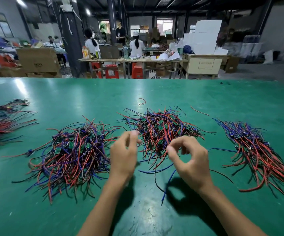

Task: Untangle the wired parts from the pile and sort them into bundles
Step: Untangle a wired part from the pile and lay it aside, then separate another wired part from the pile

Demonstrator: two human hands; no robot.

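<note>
Both hands hover over a green table: the left hand [123, 155] blurred with loosely curled fingers, the right hand [189, 160] with thumb and forefinger nearly meeting, just before the tangled red, blue and black wire pile [160, 128]; best to tease out one part gently

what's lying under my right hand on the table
Under the right hand: a loose blue wire and a black wire on the green table, plus the hand's shadow. The hand hides where both wires run further up.

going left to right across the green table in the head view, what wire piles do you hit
far-left bundles → big tangled pile → middle pile behind the hands → combed bundle at right
</note>
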